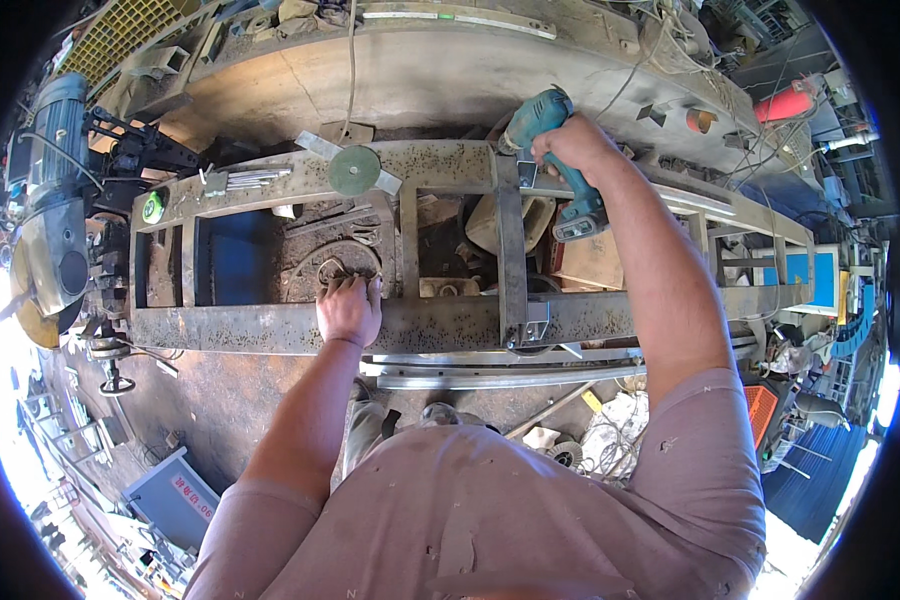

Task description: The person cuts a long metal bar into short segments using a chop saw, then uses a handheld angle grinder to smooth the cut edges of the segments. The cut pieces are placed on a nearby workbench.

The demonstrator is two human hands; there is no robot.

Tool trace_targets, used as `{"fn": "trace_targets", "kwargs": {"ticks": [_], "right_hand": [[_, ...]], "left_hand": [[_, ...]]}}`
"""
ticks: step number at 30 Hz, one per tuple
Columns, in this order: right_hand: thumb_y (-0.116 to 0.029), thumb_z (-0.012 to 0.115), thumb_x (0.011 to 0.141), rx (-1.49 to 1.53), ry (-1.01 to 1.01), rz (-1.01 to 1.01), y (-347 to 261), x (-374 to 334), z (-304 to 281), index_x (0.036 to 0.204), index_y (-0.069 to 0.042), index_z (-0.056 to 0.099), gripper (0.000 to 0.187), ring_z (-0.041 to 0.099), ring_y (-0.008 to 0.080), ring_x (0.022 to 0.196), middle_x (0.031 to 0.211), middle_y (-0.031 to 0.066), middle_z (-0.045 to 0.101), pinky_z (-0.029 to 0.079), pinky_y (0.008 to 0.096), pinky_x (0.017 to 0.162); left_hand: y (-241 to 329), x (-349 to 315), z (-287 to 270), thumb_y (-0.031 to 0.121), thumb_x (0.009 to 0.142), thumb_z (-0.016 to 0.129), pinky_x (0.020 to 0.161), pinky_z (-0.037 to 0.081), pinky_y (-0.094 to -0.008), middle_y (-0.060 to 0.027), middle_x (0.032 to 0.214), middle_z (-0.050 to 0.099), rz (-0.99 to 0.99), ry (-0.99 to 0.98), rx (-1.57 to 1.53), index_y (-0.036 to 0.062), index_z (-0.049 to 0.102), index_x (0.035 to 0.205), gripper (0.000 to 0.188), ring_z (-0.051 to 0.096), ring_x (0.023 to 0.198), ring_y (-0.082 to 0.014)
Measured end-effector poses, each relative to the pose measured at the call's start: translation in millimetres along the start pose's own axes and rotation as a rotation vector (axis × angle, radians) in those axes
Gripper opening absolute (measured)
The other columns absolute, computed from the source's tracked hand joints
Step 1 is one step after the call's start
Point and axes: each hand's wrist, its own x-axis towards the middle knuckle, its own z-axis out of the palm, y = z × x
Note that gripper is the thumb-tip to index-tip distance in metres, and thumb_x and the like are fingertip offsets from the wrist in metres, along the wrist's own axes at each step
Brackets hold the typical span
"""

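Note:
My right hand (577,148) is closed round the handle of a teal cordless drill (545,115). The drill is over the far rail of a long, rust-speckled steel frame (440,325), its battery towards me and its front end close to a crossbar (510,230). The front tip is hard to make out. My left hand (350,312) rests on the near rail, fingers curled over its inner edge. A small loop-shaped thing lies by those fingertips. On the far rail are a round green disc (355,170), a flat metal strip (317,145) and several thin rods (257,178).
A green tape measure (153,207) sits at the frame's left end, beside a machine with a blue motor (60,105). Behind the frame runs a concrete ledge (300,85) with a spirit level (460,17). Long metal bars (500,378) lie below the near rail. A hanging cable (351,70) crosses the ledge.

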Motion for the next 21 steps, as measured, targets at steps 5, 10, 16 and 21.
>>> {"fn": "trace_targets", "kwargs": {"ticks": [5,10,16,21], "right_hand": [[-0.004,0.076,0.074,-0.008,-0.005,0.013,-1.6,-2.5,2.2,0.074,0.004,0.07,0.011,0.065,0.0202,0.055,0.069,0.0121,0.069,0.053,0.0364,0.051],[-0.005,0.076,0.074,-0.016,-0.013,0.012,-1.5,-1.5,1.9,0.076,0.003,0.071,0.009,0.066,0.02,0.058,0.072,0.0117,0.07,0.054,0.0359,0.054],[-0.006,0.076,0.075,-0.007,-0.025,0.021,-0.8,-1.6,0.5,0.077,0.003,0.071,0.01,0.066,0.0197,0.057,0.071,0.0114,0.07,0.055,0.0358,0.054],[-0.006,0.076,0.075,-0.003,-0.011,0.012,2.0,-0.5,0.1,0.075,0.003,0.071,0.01,0.065,0.0199,0.056,0.07,0.0113,0.069,0.054,0.0362,0.053]], "left_hand": [[0.4,0.5,-0.7,0.042,0.107,0.046,0.1,0.048,-0.0517,-0.014,0.111,0.075,-0.001,-0.009,0.0,0.0079,0.073,0.103,0.044,0.066,0.112,-0.0343],[2.6,-0.1,-3.8,0.043,0.107,0.045,0.101,0.047,-0.0515,-0.0146,0.11,0.075,-0.003,-0.019,0.011,0.0075,0.072,0.103,0.044,0.066,0.112,-0.0341],[2.4,0.4,-4.8,0.042,0.107,0.047,0.1,0.048,-0.0507,-0.0154,0.109,0.075,-0.006,-0.028,0.019,0.0071,0.073,0.101,0.044,0.066,0.113,-0.0341],[3.4,-0.1,-5.5,0.042,0.107,0.047,0.1,0.048,-0.0499,-0.0151,0.109,0.075,-0.009,-0.019,0.029,0.0071,0.073,0.101,0.044,0.066,0.112,-0.034]]}}
